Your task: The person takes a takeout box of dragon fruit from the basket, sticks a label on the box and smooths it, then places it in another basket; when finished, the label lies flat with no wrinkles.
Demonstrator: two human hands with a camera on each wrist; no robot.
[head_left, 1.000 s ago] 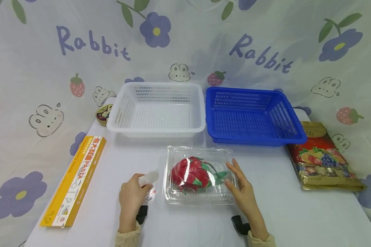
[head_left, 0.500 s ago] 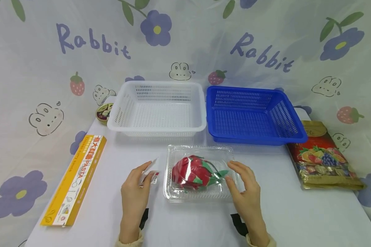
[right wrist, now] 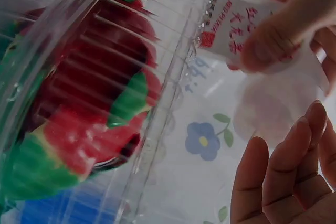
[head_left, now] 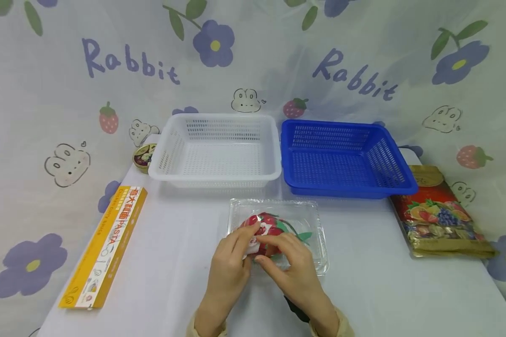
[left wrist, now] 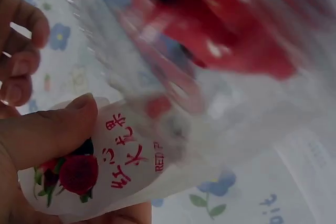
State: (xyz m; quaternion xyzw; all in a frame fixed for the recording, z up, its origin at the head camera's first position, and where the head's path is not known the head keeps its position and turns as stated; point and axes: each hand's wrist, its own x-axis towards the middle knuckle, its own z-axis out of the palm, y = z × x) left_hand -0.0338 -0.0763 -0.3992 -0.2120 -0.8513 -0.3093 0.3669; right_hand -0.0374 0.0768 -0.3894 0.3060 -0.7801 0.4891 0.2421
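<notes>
A red dragon fruit with green leaf tips [head_left: 280,230] lies inside a lidded clear plastic box [head_left: 323,255] at the front middle of the table. Over the box's left part, my left hand [head_left: 225,269] pinches a printed sticker label [left wrist: 139,174] between thumb and fingers. The label carries red lettering and a dragon fruit picture, and its tip overlaps the box in the left wrist view. My right hand [head_left: 297,267] is beside it, fingers loosely bent toward the label; in the right wrist view its fingertips [right wrist: 300,135] show near the label's pale, see-through part [right wrist: 262,103].
Behind the box stand a white plastic basket [head_left: 215,178] and a blue basket [head_left: 350,191]. A yellow pasta box [head_left: 103,248] lies at the left, a gold-and-red fruit bag [head_left: 442,215] at the right. A round tin [head_left: 143,158] sits behind the white basket's left side.
My left hand has carried the label rightward from beside the box to over its left part. My right hand has moved left from the box's right edge to meet it. The box stays put.
</notes>
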